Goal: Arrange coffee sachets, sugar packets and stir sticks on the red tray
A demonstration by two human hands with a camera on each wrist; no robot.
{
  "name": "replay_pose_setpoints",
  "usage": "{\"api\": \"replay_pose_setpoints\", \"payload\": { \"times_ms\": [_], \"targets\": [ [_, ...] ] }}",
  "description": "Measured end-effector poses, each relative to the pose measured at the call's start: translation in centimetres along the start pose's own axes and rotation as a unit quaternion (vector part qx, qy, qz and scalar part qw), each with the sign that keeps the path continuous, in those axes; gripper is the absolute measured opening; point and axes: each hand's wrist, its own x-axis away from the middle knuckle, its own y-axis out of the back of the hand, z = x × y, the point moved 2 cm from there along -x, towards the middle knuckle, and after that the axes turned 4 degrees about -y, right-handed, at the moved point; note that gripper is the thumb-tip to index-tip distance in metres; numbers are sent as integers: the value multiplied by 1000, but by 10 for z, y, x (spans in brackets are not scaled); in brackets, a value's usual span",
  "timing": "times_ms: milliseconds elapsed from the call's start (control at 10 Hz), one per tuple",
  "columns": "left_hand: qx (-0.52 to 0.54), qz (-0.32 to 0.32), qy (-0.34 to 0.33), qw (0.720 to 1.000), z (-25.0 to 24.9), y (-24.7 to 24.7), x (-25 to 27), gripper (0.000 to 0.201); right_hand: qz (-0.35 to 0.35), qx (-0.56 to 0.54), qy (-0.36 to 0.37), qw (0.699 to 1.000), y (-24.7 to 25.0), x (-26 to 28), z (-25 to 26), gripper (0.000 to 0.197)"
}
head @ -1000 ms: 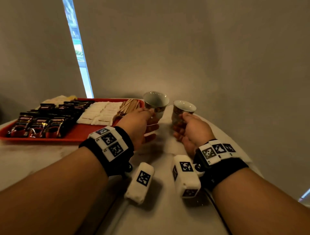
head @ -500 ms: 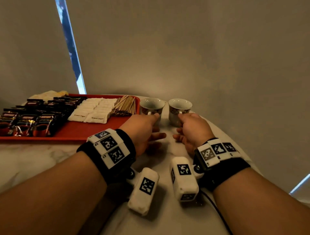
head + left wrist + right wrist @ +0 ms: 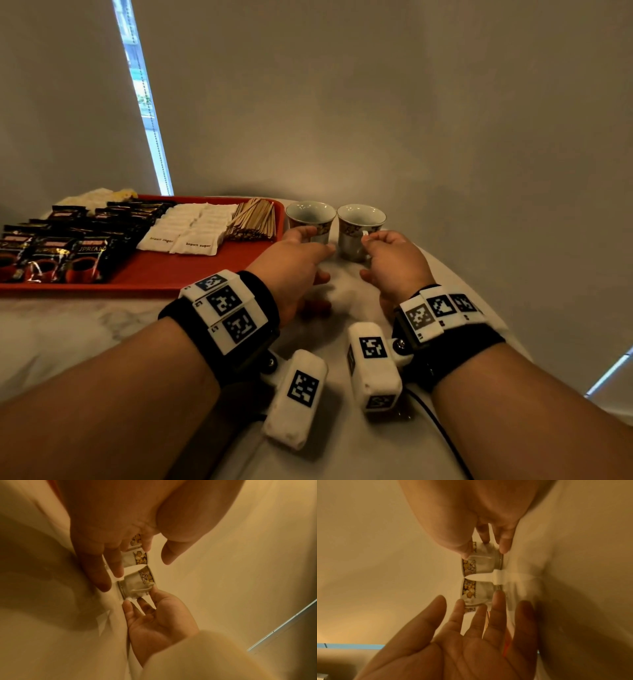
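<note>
The red tray (image 3: 191, 267) lies at the left of the table. It holds rows of dark coffee sachets (image 3: 68, 246), white brown-sugar packets (image 3: 191, 229) and a bundle of wooden stir sticks (image 3: 255, 219). Two patterned cups stand upright just right of the tray, rims almost touching. My left hand (image 3: 318, 246) has straight, spread fingers whose tips touch the left cup (image 3: 310, 216) (image 3: 476, 592). My right hand (image 3: 366, 240) pinches the handle of the right cup (image 3: 359, 222) (image 3: 137, 582) with thumb and forefinger.
The white marble table (image 3: 68, 335) has a rounded edge (image 3: 479, 291) close to the right of the cups. A plain wall stands right behind the tray and cups. Pale packets (image 3: 92, 198) lie behind the tray's far left corner.
Both cups came down from a raised, tilted hold and now stand on the table beside the tray. My left fingers have straightened off their cup.
</note>
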Motion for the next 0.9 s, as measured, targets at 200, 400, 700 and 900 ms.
{"api": "replay_pose_setpoints", "payload": {
  "times_ms": [200, 400, 700, 900],
  "targets": [
    [3, 5, 9, 1000, -1, 2, -2, 41, 3, 6, 5, 1000, 0, -2, -2, 8],
    [4, 6, 12, 1000, -1, 2, -5, 42, 3, 5, 14, 1000, -1, -5, -3, 8],
    [9, 7, 14, 1000, 1, 3, -7, 41, -2, 9, 18, 1000, -2, -10, -6, 6],
    [4, -19, 6, 1000, 0, 3, -5, 40, -14, -9, 10, 1000, 1, -10, -5, 5]
  ]
}}
